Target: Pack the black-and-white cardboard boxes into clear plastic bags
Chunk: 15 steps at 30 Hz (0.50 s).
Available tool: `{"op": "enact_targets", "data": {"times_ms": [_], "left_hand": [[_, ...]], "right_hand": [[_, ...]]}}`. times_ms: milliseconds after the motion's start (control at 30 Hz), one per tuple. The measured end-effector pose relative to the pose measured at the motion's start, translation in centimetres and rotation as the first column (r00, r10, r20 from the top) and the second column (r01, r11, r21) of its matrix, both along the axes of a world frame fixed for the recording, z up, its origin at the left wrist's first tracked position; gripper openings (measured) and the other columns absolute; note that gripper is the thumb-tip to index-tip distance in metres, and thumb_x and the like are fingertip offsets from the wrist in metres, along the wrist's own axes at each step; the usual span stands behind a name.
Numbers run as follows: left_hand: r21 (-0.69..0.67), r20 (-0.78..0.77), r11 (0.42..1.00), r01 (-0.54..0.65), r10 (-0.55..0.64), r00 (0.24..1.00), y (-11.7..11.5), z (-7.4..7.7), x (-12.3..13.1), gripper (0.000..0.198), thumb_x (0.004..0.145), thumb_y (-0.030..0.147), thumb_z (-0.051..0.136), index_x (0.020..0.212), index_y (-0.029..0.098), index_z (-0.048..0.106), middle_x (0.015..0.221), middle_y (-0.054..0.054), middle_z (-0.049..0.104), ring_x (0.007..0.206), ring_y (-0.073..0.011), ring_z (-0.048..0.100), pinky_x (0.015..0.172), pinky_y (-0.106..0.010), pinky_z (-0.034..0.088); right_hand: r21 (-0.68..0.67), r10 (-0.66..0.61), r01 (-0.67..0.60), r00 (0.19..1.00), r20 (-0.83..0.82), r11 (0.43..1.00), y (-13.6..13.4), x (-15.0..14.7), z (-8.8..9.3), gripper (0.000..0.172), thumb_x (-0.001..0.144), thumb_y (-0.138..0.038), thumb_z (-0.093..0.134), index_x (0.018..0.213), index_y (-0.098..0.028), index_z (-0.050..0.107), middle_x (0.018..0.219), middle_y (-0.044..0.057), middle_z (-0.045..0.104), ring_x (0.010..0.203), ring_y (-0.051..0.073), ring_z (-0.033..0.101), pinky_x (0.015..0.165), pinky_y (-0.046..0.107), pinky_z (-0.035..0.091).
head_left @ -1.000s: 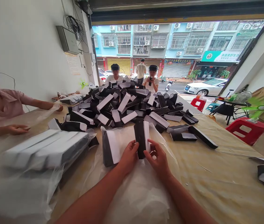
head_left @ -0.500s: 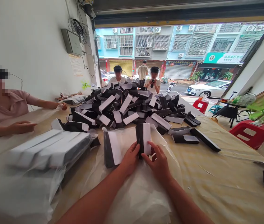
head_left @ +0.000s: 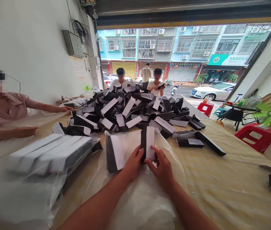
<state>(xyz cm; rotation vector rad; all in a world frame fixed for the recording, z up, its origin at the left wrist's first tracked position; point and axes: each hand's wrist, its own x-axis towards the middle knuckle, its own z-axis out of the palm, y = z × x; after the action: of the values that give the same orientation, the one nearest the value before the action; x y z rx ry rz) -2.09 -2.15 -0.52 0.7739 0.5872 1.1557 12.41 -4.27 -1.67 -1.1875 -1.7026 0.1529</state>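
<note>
Upright between my hands stands a narrow black and white box (head_left: pixel 150 140). My left hand (head_left: pixel 134 163) is closed on its lower left side, fingers against the black face. My right hand (head_left: pixel 162 166) holds the lower right side with thumb and fingertips on the white face. Below my forearms a clear plastic bag (head_left: pixel 135 198) lies spread on the table. Inside it, to the left of my left hand, is another black and white box (head_left: pixel 117 148). Beyond the bag rises a large heap of similar boxes (head_left: pixel 129 107).
At the left lies a bag of packed boxes (head_left: pixel 51 153), beside a person (head_left: pixel 3 108) whose hands hold plastic film. Two people sit behind the heap. Loose boxes (head_left: pixel 190 142) lie on the cloth-covered table (head_left: pixel 212 179) at right, near a red stool (head_left: pixel 257 137) with a green fan.
The box between my hands has turned slightly, showing less of its black side. The person at left has moved a hand on the film, and a seated person behind the heap has lowered a dark object.
</note>
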Motion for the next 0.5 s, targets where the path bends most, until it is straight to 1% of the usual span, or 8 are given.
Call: {"op": "enact_targets", "data": {"times_ms": [133,267,333,400,500], "left_hand": [[-0.025,0.017,1.000,-0.019,0.020,1.000,-0.25,0.66,0.09,0.050,0.078,0.044,0.078,0.121,0.024,0.065,0.115,-0.007,0.073,0.106,-0.0249,0.066,0.098,-0.038,0.048],[-0.067,0.014,0.997,-0.044,0.045,0.999,-0.25,0.89,0.15,0.050,0.075,0.047,0.079,0.117,0.023,0.066,0.109,-0.006,0.074,0.102,-0.0243,0.067,0.090,-0.035,0.050],[-0.071,0.024,0.996,-0.056,0.058,0.998,-0.14,0.79,0.17,0.047,0.075,0.047,0.078,0.114,0.022,0.067,0.109,-0.006,0.073,0.101,-0.0232,0.066,0.087,-0.033,0.050],[-0.077,0.034,0.994,-0.077,0.080,0.996,-0.03,0.69,0.20,0.042,0.078,0.046,0.076,0.110,0.021,0.068,0.109,-0.005,0.072,0.099,-0.0210,0.065,0.083,-0.030,0.050],[-0.108,0.034,0.991,-0.081,0.085,0.996,-0.02,0.85,0.18,0.036,0.081,0.045,0.072,0.107,0.020,0.066,0.105,-0.004,0.071,0.088,-0.0180,0.065,0.073,-0.027,0.050]], "right_hand": [[-0.012,0.045,-0.045,0.999,-0.012,0.999,-0.19,0.13,0.19,0.047,0.092,-0.045,0.056,0.133,-0.022,0.056,0.085,0.004,0.062,0.060,0.017,0.057,0.058,0.032,0.051],[-0.031,0.052,-0.054,0.997,-0.056,0.998,-0.26,0.16,0.51,0.042,0.094,-0.043,0.052,0.130,-0.022,0.058,0.081,0.002,0.060,0.060,0.016,0.055,0.057,0.031,0.050],[-0.045,0.075,-0.080,0.991,-0.110,0.996,-0.25,0.20,0.72,0.038,0.096,-0.041,0.049,0.127,-0.023,0.060,0.083,0.003,0.059,0.062,0.016,0.056,0.058,0.030,0.050],[-0.058,0.088,-0.100,0.981,-0.175,0.993,-0.16,0.28,0.89,0.035,0.097,-0.040,0.047,0.123,-0.025,0.063,0.089,0.004,0.060,0.068,0.016,0.058,0.061,0.031,0.051],[-0.096,0.043,-0.080,0.942,-0.332,0.992,0.21,0.48,0.85,0.034,0.096,-0.043,0.047,0.121,-0.027,0.063,0.102,0.006,0.061,0.079,0.018,0.059,0.066,0.032,0.052]]}}
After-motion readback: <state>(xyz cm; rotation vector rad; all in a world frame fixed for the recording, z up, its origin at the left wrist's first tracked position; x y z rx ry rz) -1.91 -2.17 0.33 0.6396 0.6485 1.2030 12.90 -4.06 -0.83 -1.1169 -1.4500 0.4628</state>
